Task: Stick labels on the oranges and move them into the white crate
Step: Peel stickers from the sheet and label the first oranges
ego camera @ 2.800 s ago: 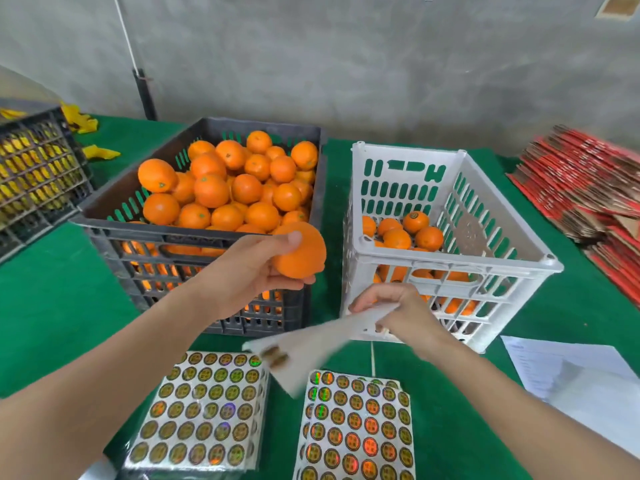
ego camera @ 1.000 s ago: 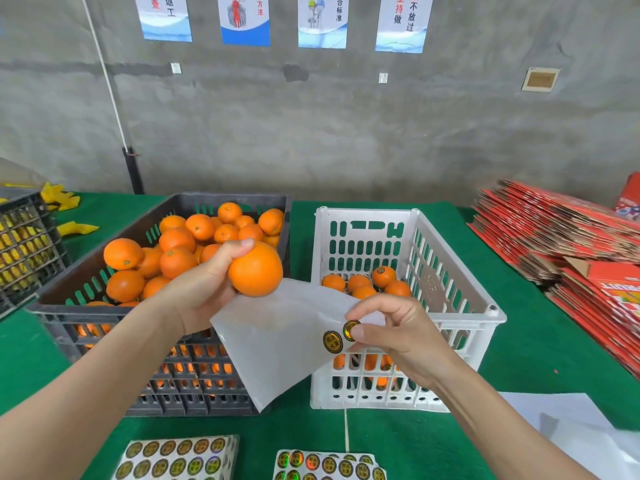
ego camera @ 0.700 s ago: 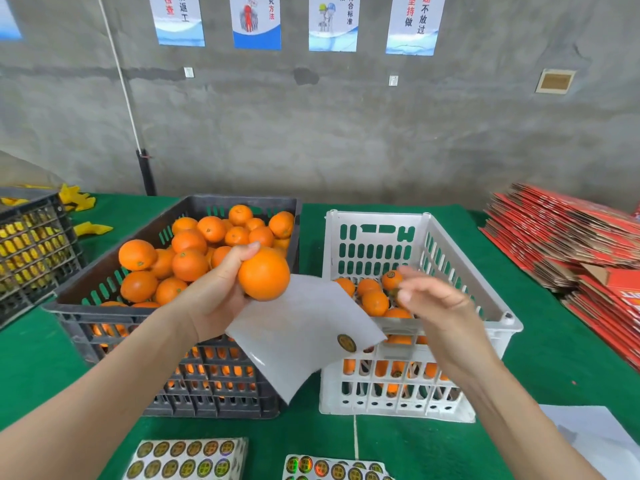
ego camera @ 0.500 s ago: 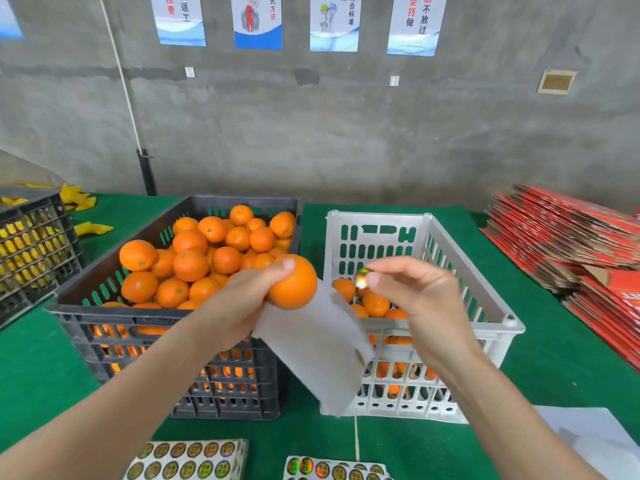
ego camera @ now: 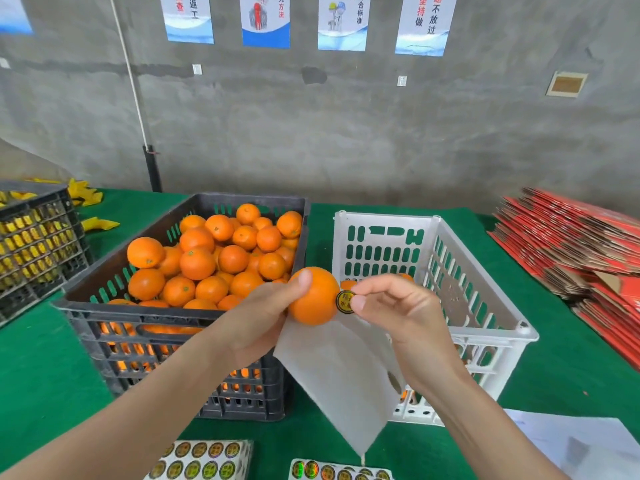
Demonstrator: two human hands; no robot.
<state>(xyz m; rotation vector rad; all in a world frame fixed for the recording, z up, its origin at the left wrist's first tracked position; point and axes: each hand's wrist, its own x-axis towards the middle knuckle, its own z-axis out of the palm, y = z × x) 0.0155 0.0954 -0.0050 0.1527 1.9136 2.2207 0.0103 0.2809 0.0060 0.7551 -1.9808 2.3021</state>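
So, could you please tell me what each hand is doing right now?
Left hand: grips the orange and the white backing sheet.
Right hand: pinches a label against the orange.

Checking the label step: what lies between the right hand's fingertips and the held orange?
In the head view, a round black-and-gold label, pinched by the right hand, touches the side of the orange that the left hand holds.

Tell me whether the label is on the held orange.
On, or nearly: the label lies against the orange, pinched by the right hand. Fully stuck: cannot tell.
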